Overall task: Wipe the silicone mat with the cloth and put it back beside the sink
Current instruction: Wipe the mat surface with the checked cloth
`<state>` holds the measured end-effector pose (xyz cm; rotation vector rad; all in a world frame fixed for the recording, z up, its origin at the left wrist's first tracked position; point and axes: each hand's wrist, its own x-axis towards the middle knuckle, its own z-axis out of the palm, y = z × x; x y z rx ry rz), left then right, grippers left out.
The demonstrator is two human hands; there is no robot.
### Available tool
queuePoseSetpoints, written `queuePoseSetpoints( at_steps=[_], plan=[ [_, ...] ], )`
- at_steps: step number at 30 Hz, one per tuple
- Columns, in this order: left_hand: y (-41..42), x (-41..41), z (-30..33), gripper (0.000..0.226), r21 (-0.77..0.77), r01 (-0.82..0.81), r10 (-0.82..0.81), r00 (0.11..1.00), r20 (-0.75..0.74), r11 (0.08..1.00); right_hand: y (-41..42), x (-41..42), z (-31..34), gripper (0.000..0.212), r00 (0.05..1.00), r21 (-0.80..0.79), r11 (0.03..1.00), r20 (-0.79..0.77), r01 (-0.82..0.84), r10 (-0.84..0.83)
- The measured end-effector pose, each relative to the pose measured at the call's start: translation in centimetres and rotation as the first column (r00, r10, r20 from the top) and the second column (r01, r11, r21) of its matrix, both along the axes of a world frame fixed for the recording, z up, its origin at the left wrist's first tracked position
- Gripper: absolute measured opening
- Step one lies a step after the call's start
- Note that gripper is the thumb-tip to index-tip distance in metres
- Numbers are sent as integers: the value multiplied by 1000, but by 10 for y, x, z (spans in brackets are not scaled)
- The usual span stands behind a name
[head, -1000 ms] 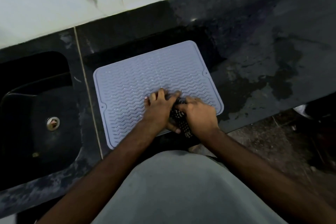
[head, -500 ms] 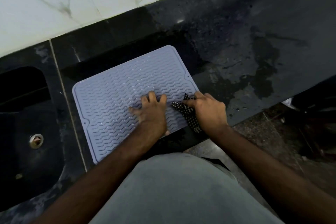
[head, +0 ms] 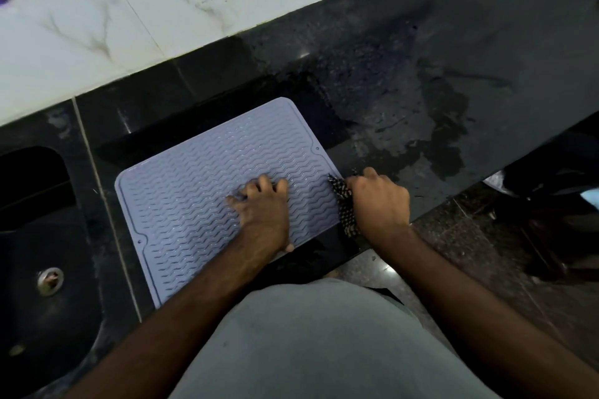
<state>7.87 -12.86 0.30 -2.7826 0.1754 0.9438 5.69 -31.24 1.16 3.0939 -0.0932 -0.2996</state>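
A pale lilac silicone mat (head: 201, 191) with wavy ridges lies flat on the black counter, just right of the sink (head: 42, 269). My left hand (head: 262, 207) presses palm-down on the mat's middle, fingers spread. My right hand (head: 377, 201) is closed on a dark cloth with white dots (head: 343, 204), which sits at the mat's right edge, partly off the mat on the counter. Most of the cloth is hidden under the hand.
The black stone counter (head: 405, 81) carries wet patches to the right of the mat. White marble wall tiles (head: 162, 10) rise behind it. The counter's front edge runs just below my hands, with dark floor (head: 486, 253) beyond.
My right hand has dragged the cloth rightwards across the mat to its right edge. My left hand stayed pressed on the mat, now clear of the right hand.
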Motion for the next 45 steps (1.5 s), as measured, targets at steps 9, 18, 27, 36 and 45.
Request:
queuePoseSetpoints(
  at_steps=[9,18,27,36,45],
  plan=[
    [4,9,-8,97,-438,23,87,969,232,899,-5,43,32,39,961,120,992,278,-42,7],
    [9,6,-41,123,-448,116,-29,980,196,887,20,55,-26,55,992,343,931,60,-124,110],
    [11,8,-47,124,-468,127,-18,973,231,875,22,16,-14,47,992,242,963,-12,-119,126],
    [8,9,-49,123,-462,120,-17,975,221,879,39,-25,-14,40,984,329,927,-72,178,-163],
    [24,3,-49,128,-496,164,-65,975,211,852,50,-26,-15,43,978,359,911,-34,203,-205]
  ],
)
